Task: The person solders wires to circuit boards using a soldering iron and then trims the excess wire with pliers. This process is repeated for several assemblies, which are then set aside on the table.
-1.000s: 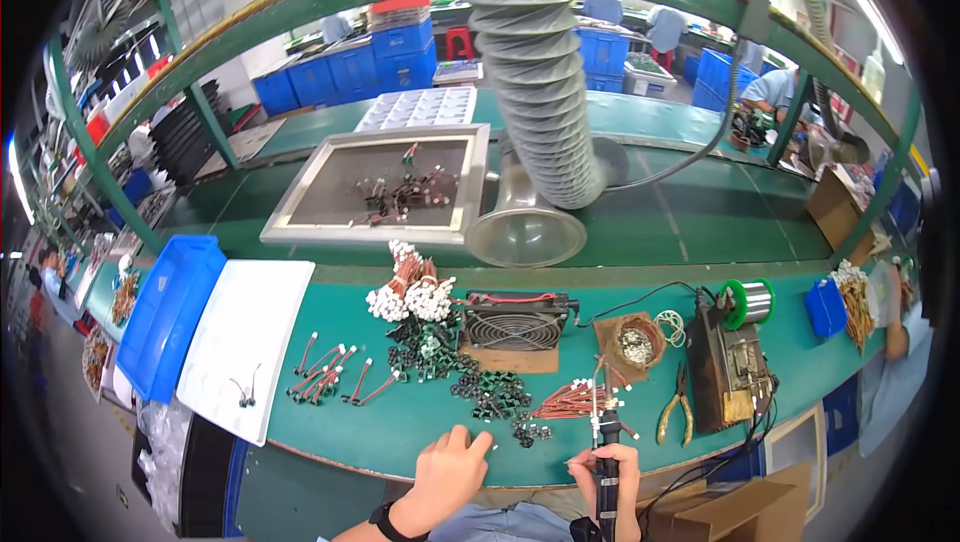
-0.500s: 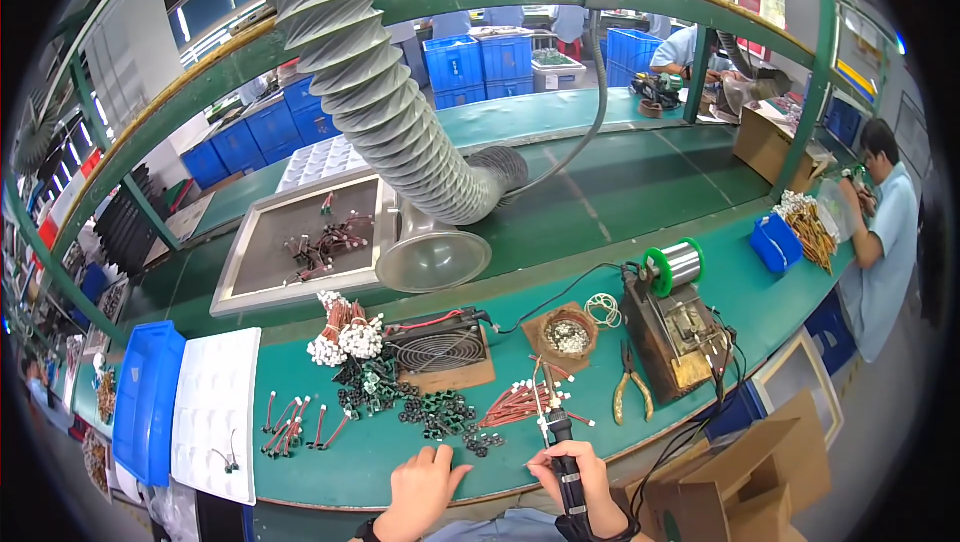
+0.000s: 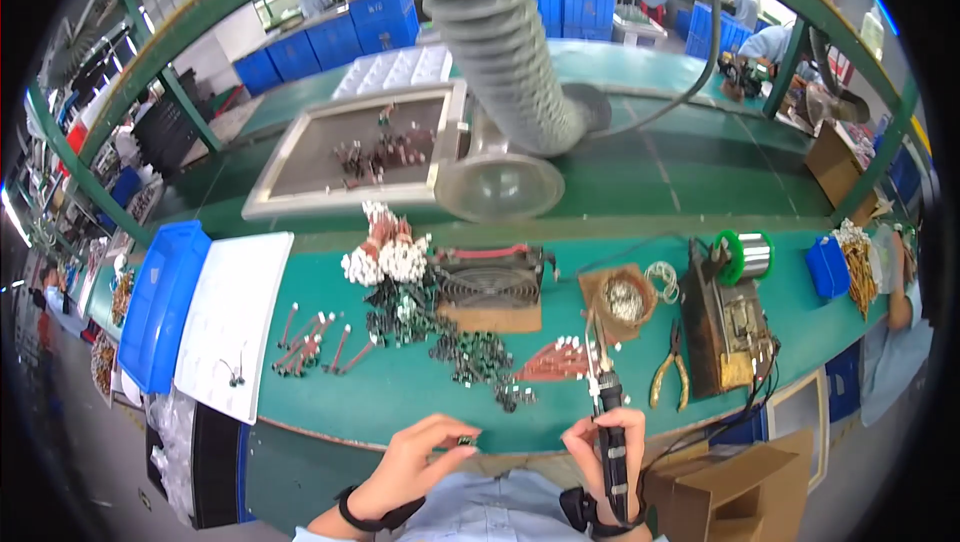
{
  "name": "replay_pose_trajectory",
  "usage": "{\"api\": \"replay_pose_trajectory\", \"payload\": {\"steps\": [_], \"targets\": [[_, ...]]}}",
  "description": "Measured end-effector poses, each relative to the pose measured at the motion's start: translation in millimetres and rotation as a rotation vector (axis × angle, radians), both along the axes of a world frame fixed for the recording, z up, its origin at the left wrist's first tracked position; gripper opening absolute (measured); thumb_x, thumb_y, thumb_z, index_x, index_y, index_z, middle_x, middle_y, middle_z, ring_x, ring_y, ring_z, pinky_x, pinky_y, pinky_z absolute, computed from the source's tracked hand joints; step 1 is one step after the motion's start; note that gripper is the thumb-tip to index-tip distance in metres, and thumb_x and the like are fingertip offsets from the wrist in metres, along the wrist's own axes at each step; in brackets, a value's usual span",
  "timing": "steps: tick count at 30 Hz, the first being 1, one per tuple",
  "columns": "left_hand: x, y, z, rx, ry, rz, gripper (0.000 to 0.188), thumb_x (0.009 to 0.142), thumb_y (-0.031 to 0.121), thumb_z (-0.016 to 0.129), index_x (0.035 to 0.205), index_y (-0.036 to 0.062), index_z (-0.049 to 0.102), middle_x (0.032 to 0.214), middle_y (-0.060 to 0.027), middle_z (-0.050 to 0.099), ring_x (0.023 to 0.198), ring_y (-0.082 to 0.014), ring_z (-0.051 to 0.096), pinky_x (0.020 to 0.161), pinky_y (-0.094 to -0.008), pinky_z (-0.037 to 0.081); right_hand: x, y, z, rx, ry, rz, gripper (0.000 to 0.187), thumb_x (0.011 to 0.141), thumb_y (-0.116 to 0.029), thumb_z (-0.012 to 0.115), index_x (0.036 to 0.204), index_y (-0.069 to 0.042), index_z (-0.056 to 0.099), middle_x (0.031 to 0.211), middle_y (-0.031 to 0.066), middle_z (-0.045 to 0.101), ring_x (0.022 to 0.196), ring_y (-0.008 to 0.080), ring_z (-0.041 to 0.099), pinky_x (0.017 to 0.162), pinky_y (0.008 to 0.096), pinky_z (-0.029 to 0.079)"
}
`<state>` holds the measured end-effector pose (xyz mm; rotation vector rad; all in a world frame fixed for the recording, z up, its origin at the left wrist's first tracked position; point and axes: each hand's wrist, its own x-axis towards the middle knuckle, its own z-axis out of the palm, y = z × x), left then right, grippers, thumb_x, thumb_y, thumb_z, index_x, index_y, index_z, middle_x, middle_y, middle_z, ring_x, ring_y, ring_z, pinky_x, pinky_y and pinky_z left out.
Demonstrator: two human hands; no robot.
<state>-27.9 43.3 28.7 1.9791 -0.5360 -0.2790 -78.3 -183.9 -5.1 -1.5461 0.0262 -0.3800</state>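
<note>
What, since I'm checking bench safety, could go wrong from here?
The soldering iron in the right hand has its tip beside the red wires; if hot, it might scorch them. The small part pinched in the left hand could slip loose.

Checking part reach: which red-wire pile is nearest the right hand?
The fanned red-wire pile just left of the soldering iron held in the right hand; other red-wire piles lie farther left.
</note>
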Motion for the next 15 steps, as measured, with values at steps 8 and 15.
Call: {"api": "replay_pose_trajectory", "payload": {"steps": [8, 15], "targets": [[6.6, -28.8, -3.7, -0.508, 0.432, -0.063, 0.028, 0.091, 0.002, 0.050, 0.117, -0.0017, 0.055, 0.103, -0.0090, 0.051, 0.090, -0.0167, 0.057, 0.076, -0.0299, 0.049, 18.1, 21.4, 18.6, 0.118, 0.053, 0.130, 0.044, 0.074, 0.009, 0.066, 0.104, -0.006, 0.036, 0.082, 0.0123, 0.059, 0.073, 0.0148, 0.059, 0.067, 0.0273, 0.048], [2.1, -33.6, -7.1, -0.705, 0.715, 0.013, 0.028, 0.086, 0.009, 0.056, 0.111, -0.0030, 0.056, 0.095, -0.0081, 0.053, 0.090, -0.0172, 0.053, 0.081, -0.0290, 0.041, 15.7, 29.0, 15.1, 0.138, 0.013, 0.267, 0.044, 0.076, 0.011, 0.063, 0.105, -0.006, 0.035, 0.083, 0.0144, 0.059, 0.071, 0.0160, 0.061, 0.062, 0.0271, 0.051]]}}
